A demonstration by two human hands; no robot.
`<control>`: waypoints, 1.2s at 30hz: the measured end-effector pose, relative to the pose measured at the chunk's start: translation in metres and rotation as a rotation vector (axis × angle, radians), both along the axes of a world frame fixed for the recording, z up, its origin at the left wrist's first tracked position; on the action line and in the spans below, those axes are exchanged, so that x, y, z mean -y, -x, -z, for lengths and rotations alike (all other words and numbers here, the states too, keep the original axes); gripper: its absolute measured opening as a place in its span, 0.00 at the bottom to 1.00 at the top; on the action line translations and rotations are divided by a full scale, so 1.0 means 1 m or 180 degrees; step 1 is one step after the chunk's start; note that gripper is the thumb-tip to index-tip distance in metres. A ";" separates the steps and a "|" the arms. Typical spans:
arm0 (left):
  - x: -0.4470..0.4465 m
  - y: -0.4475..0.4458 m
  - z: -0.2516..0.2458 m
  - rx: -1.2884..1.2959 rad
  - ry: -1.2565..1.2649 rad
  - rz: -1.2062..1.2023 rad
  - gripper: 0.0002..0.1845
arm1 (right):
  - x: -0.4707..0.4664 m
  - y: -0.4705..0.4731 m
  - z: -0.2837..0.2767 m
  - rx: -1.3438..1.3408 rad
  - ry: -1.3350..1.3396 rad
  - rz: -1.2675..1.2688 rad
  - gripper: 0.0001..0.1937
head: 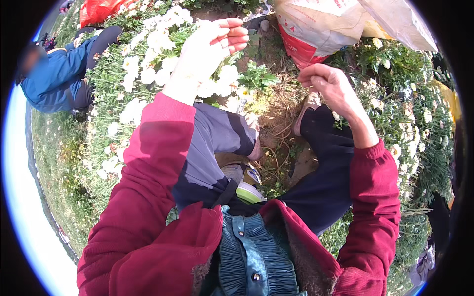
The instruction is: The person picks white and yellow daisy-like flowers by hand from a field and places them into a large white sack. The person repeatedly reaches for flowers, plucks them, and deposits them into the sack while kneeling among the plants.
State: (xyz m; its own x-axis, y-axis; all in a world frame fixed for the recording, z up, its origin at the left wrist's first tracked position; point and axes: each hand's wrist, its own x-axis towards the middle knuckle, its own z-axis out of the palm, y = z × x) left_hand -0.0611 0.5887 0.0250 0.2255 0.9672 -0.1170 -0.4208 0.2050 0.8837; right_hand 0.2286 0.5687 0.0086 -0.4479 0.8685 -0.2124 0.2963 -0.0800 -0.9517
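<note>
White chrysanthemum-like flowers (159, 40) grow on leafy plants at the upper left. Over them reaches my left hand (213, 48), with its fingers extended and slightly parted; nothing shows in it. My right hand (327, 83) is bent, its fingers curled close to the thumb, just below the red lower corner of a printed woven sack (318, 26). Whether the fingertips touch the sack or hold something small cannot be told. More white flowers (411, 137) stand beyond my right forearm.
A strip of soil with dry stems (277, 122) runs between the plant rows and my legs. A person in a blue jacket (55, 81) is low among the plants at the left, near a red bag (102, 11). A white and green object (250, 190) lies beneath me.
</note>
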 end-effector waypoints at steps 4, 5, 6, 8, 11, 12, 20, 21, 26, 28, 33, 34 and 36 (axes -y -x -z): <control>0.022 0.025 0.039 -0.0822 -0.0263 -0.0289 0.17 | 0.042 0.047 0.110 0.0454 0.1954 -0.0534 0.11; 0.013 0.025 0.041 -0.0345 -0.0139 -0.0393 0.17 | 0.043 0.058 0.137 0.0409 0.2233 -0.0445 0.15; 0.006 0.026 0.041 0.0118 -0.0028 -0.0520 0.17 | 0.046 0.073 0.148 0.0023 0.2384 -0.0101 0.22; 0.002 0.020 0.034 -0.0117 -0.0188 -0.0403 0.17 | 0.039 0.115 0.155 0.0033 0.2083 0.0703 0.29; 0.005 0.019 0.031 -0.0270 -0.0508 -0.0154 0.17 | 0.025 0.145 0.185 -0.1225 0.2491 0.1044 0.27; 0.005 0.021 0.033 -0.0248 -0.0491 -0.0110 0.17 | 0.024 0.150 0.203 -0.1300 0.2511 0.1236 0.17; 0.001 0.024 0.026 0.0393 -0.0168 -0.0458 0.18 | 0.020 0.092 0.154 -0.0183 0.2310 0.0036 0.09; -0.002 0.026 0.025 0.0610 -0.0111 -0.0442 0.18 | 0.020 0.083 0.142 0.0092 0.2054 -0.0187 0.11; 0.004 0.032 0.021 0.0680 -0.0137 -0.0833 0.17 | 0.048 0.139 0.093 -0.1165 0.1700 0.0372 0.10; 0.021 0.032 0.015 0.0863 -0.0121 -0.1224 0.16 | 0.041 0.149 0.120 -0.1418 0.2256 0.1274 0.14; 0.125 0.012 0.031 0.0013 0.0690 -0.2294 0.18 | -0.001 0.160 0.127 -0.1615 0.2928 0.0802 0.24; 0.143 0.009 0.042 0.0261 0.0758 -0.2351 0.20 | -0.009 0.163 0.129 -0.1563 0.3002 0.0389 0.25; 0.155 0.005 0.035 -0.0076 0.1064 -0.2486 0.28 | -0.006 0.180 0.111 -0.1106 0.2878 0.0086 0.22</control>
State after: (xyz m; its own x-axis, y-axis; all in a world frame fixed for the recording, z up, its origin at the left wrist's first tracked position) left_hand -0.0665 0.4335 -0.0105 -0.4987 0.7579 -0.4206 -0.5320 0.1155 0.8388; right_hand 0.0486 0.5748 -0.1023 -0.5939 0.4530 -0.6649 -0.0026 -0.8275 -0.5614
